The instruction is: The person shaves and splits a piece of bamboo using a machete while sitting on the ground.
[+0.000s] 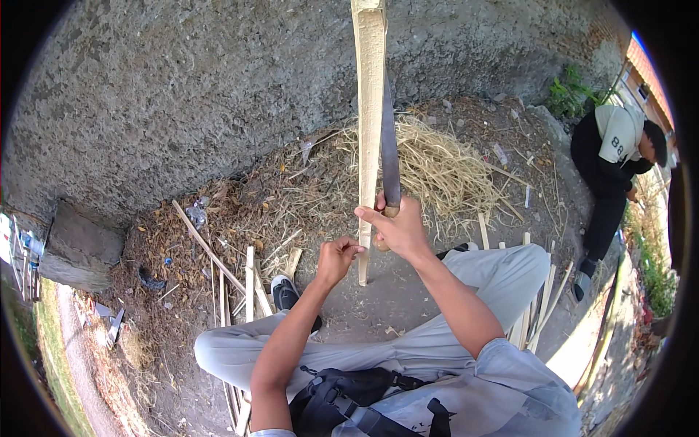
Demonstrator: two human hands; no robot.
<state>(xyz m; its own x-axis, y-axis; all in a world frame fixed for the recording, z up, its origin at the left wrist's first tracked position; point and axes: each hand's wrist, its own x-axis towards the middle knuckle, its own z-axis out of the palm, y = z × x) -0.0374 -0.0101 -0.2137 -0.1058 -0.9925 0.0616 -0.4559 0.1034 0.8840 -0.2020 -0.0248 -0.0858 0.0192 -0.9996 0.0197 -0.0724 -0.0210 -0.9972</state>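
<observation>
A long pale bamboo strip (370,109) stands upright in front of me, its top running out of view and its lower end narrowing between my hands. My right hand (400,231) is closed round the wooden handle of a large knife (390,156). The long dark blade points up and away, just right of the strip and partly behind it. My right thumb presses on the strip's face. Lower down, my left hand (339,260) is closed in a pinch, fingertips at the strip's left edge near its bottom end; the exact grip is partly hidden.
A heap of thin shavings (444,166) lies beyond my hands, before a rough grey wall (196,80). Several cut strips (251,284) lie beside my legs on both sides. A concrete block (84,237) is at left. Another person (611,153) sits bent over at right.
</observation>
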